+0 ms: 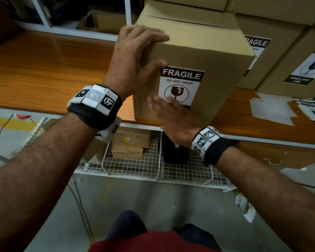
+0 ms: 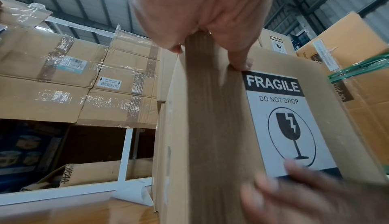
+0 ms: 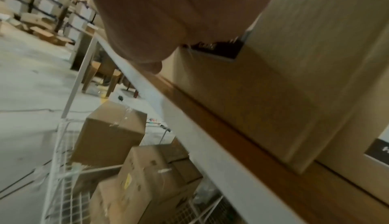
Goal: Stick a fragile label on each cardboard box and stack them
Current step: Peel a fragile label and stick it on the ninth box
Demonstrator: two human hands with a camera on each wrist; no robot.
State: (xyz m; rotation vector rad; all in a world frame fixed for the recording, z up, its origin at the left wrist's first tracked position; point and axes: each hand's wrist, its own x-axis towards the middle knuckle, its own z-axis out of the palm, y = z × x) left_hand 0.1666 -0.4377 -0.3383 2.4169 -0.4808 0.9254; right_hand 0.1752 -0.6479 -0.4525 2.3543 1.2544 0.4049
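Brown cardboard box (image 1: 204, 57) upright; white fragile label (image 1: 181, 82) stuck flat.

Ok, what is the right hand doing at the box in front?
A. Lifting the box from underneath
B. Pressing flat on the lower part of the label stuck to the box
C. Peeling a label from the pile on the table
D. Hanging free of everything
B: the right hand lies with straight fingers over the bottom of the fragile label on the cardboard box, which stands on the table.

Bare forearms; each wrist carries a black band: left wristband (image 1: 96, 106) and right wristband (image 1: 210, 144), both with white blocks printed in black-and-white square codes. Red shirt (image 1: 153, 241), dark trousers (image 1: 127, 224).
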